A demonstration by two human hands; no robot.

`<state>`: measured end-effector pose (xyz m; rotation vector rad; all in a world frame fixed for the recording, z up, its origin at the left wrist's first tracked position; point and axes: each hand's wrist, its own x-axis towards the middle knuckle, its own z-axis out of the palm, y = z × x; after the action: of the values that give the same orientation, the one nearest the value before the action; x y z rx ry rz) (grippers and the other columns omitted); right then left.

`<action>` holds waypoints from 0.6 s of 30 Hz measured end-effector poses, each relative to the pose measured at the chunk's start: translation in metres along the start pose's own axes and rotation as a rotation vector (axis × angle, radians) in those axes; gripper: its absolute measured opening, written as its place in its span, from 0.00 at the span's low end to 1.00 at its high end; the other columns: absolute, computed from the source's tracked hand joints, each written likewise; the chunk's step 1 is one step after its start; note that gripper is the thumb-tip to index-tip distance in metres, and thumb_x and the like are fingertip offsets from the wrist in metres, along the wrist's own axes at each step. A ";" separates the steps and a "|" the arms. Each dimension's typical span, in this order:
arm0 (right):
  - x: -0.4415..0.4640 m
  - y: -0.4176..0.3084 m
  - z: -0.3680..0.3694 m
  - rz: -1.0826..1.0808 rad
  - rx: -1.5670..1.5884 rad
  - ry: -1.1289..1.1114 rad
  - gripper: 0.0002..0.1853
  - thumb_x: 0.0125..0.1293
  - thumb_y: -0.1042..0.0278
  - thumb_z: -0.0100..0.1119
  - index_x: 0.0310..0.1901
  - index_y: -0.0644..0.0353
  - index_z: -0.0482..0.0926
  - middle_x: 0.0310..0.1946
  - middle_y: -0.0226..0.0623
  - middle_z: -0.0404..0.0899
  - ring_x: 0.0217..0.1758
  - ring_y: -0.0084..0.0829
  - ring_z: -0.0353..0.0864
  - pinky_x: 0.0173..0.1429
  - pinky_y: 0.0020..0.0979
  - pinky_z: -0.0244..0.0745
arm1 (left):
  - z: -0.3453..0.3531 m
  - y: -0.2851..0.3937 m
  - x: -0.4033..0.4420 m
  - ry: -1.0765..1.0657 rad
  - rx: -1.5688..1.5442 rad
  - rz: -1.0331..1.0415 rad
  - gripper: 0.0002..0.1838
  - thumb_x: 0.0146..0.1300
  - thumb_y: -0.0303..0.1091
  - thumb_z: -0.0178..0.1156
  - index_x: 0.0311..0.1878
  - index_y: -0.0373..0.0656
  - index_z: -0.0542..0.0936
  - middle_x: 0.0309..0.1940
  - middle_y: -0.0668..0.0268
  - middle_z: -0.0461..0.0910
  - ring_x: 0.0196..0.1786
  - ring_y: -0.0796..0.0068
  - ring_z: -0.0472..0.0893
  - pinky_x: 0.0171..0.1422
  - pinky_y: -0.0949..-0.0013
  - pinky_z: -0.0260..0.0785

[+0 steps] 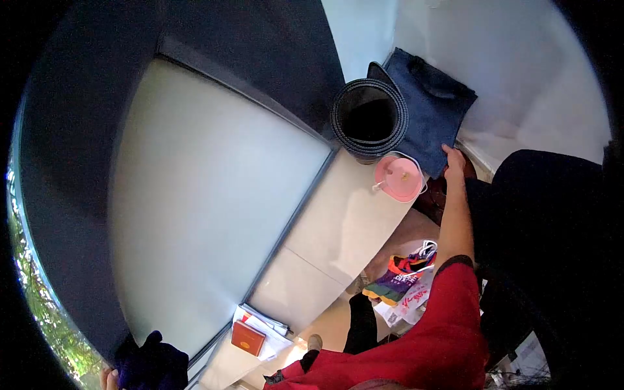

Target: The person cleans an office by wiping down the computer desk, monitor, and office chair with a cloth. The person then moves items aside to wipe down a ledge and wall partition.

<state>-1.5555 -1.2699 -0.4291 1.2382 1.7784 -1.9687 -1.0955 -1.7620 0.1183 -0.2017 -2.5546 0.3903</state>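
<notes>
My right hand [454, 159] reaches out at the upper right, its fingers closed on the lower edge of a dark blue fabric bag [432, 110]. The bag stands in the corner against the wall. Beside it is a rolled black mat [338, 120] on end, and just below sits a pink round container [402, 179] with a white handle. At the bottom left, only a few fingertips of my left hand [110, 379] show, curled at the edge of a bunched dark purple cloth [156, 365]. The rest of that hand is hidden.
A frosted pane [214, 188] in a dark frame borders the pale ledge [318, 253]. A reddish-brown booklet [248, 337] lies on papers on the ledge. Colorful striped items [396, 279] and a plastic bag [416, 298] are below it. A large dark shape [546, 221] stands at the right.
</notes>
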 end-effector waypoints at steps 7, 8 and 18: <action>0.011 0.003 -0.001 -0.045 0.172 -0.100 0.33 0.59 0.65 0.68 0.64 0.62 0.65 0.60 0.46 0.72 0.59 0.46 0.73 0.61 0.49 0.70 | 0.002 0.000 0.000 0.002 -0.007 0.034 0.36 0.60 0.61 0.56 0.64 0.49 0.62 0.57 0.50 0.69 0.60 0.47 0.70 0.64 0.39 0.59; 0.006 0.001 -0.003 -0.056 0.182 -0.064 0.34 0.59 0.65 0.67 0.65 0.60 0.64 0.61 0.45 0.71 0.60 0.46 0.73 0.62 0.50 0.69 | 0.001 0.000 0.000 0.003 -0.008 0.039 0.36 0.61 0.61 0.55 0.64 0.49 0.62 0.57 0.50 0.69 0.60 0.47 0.70 0.64 0.39 0.59; -0.005 -0.001 -0.015 -0.158 0.308 -0.202 0.34 0.62 0.65 0.65 0.68 0.58 0.60 0.63 0.41 0.68 0.63 0.42 0.70 0.64 0.47 0.68 | -0.005 -0.006 -0.006 0.006 -0.010 0.074 0.36 0.61 0.62 0.54 0.65 0.49 0.62 0.57 0.50 0.70 0.59 0.47 0.70 0.64 0.39 0.60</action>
<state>-1.5469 -1.2583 -0.4235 0.9574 1.5608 -2.4330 -1.0884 -1.7676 0.1215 -0.3006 -2.5495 0.4046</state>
